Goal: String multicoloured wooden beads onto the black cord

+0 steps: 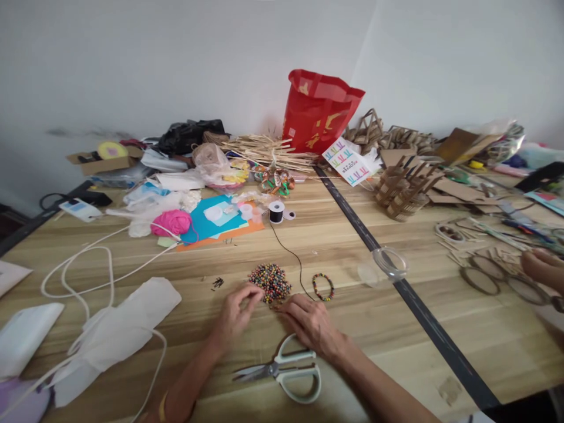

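Note:
A heap of small multicoloured beads [269, 281] lies on the wooden table. My left hand [238, 306] is at its lower left edge, thumb and forefinger pinched together; anything between them is too small to make out. At the lower right of the heap, my right hand [308, 320] has its fingers closed by a few beads and the end of a black cord [299, 261]. That cord runs back to a black spool [276, 212]. A finished-looking ring of beads [323, 286] lies right of the cord. Scissors [282, 369] with pale handles rest below my right hand.
White cables [110, 282] and white sheets [127, 323] cover the left side. Behind are pink yarn [171, 223], blue paper [205, 220] and a red bag [321, 111]. A clear tape roll [390, 262] sits right; another person's hand [544, 267] is at the far right.

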Motion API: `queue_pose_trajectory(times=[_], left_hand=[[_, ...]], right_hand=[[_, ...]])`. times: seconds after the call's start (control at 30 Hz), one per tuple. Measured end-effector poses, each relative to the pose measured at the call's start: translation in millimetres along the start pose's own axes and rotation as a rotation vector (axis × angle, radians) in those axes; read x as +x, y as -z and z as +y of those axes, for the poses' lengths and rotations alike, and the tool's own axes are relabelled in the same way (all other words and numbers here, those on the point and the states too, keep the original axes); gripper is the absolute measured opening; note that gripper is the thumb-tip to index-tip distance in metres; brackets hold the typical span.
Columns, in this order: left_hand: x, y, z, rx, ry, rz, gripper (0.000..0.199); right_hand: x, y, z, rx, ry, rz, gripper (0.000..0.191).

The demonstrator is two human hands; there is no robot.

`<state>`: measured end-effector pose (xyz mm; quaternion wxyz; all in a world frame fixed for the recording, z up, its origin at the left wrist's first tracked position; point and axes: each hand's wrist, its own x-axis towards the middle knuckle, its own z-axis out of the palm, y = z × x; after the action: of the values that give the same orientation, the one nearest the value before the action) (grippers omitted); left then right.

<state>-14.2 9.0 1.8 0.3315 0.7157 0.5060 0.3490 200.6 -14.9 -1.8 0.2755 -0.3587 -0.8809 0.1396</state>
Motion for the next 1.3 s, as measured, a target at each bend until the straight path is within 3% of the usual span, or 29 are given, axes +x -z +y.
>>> queue_pose_trajectory(times=[0.1, 0.17, 0.33, 0.6, 0.77, 1.07, 1.3], left_hand=[[11.7, 9.3, -16.6, 0.220, -0.073, 0.137, 0.036], [21.3, 12.5, -28.9, 0.422, -0.089, 0.168, 0.042], [50.2, 15.0, -45.8, 0.808, -0.144, 0.105, 0.048], [83.0, 23.0, -60.4, 0.945, -0.142, -0.005, 0.048], [69.7, 25.8, -64.3, 0.972, -0.104, -0.023, 0.050], [12.4, 24.4, -55.6, 0.949, -0.039, 0.035, 0.054], [-19.3, 28.2, -52.1, 1.010, -0.082, 0.029, 0.059]], right_hand=[[-0.5, 0.5, 0.1, -0.002, -0.004, 0.009, 0.019], [-1.5, 0.6, 0.2, -0.007, -0.004, 0.010, 0.020], [-4.5, 2.5, 2.3, -0.005, 0.006, 0.009, 0.019], [-5.2, 7.2, 4.1, -0.022, 0.012, 0.016, 0.019], [-3.9, 8.4, 2.8, -0.019, 0.004, 0.021, 0.020], [-3.8, 11.2, 4.6, -0.012, -0.011, 0.026, 0.018], [-5.1, 11.9, 9.5, -0.042, -0.031, 0.012, 0.019]])
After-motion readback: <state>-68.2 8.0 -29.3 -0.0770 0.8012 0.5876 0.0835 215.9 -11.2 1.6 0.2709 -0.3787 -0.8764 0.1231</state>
